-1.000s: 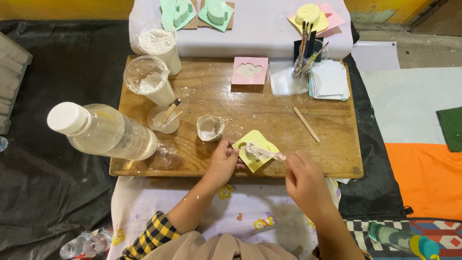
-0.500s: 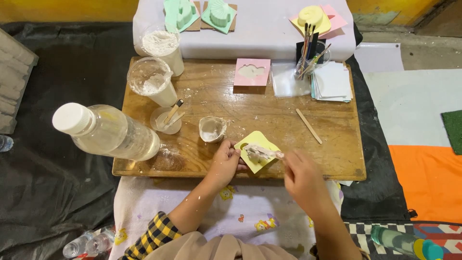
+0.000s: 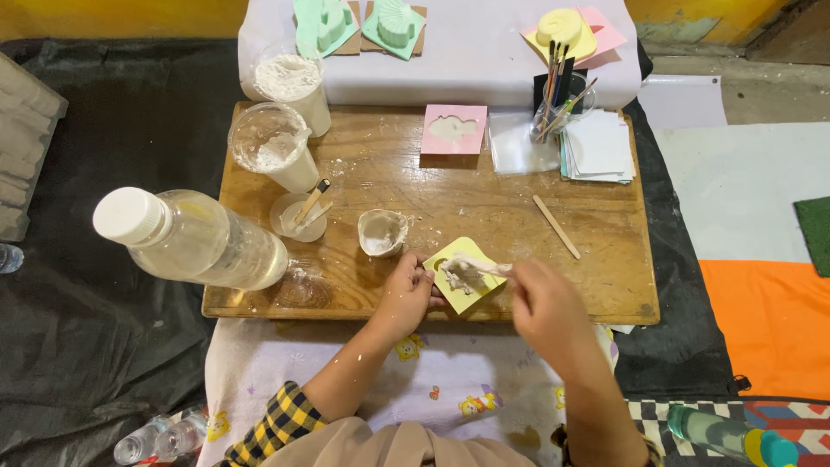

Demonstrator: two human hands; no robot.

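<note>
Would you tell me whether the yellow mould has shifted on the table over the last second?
No. The yellow mould stays just right of the small paste cup, near the wooden table's front edge.

Left hand (image 3: 408, 290) curled with fingers pressed down, right hand (image 3: 543, 304) closed in a pinching grip

Matt, powder-dusted wooden table (image 3: 450, 195); glossy clear plastic bottle (image 3: 194, 238).

- We see a large clear plastic bottle (image 3: 194, 239) with a white cap lying at the wooden table's left edge.
- Small clear bottles (image 3: 160, 438) lie on the floor at lower left.
- Another bottle (image 3: 726, 434), greenish with a yellow and teal end, lies at lower right.
</note>
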